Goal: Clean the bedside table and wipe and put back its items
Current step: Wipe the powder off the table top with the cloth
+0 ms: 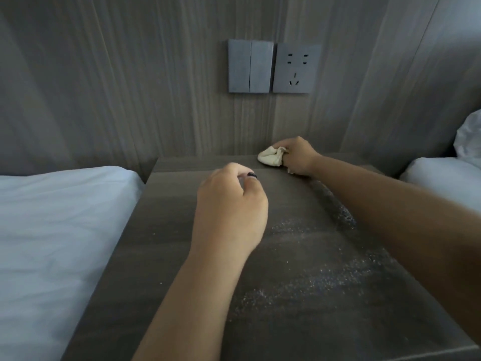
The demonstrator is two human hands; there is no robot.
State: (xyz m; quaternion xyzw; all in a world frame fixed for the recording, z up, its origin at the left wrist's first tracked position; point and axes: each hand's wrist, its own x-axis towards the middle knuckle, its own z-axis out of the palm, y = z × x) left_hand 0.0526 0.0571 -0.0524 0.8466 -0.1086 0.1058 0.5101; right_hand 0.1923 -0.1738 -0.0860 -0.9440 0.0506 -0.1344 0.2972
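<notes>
Cloth [270,157], cream, bunched: gripped by right hand [298,156] at back edge of dusty counter [166,230]. Left hand [231,204]: fingers curled, hovering mid-counter, holding nothing visible.

Grey wood-grain wall panelling [130,87] carries a double switch [250,66] beside a socket [296,68]; white beds [52,230] flank.

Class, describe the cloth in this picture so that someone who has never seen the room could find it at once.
Start at the dark wooden bedside table that stands between two white beds. Look to its back edge, below the grey wall socket. There the right hand grips a small crumpled cloth; its pale cream colour sets it apart from the dark tabletop.
</notes>
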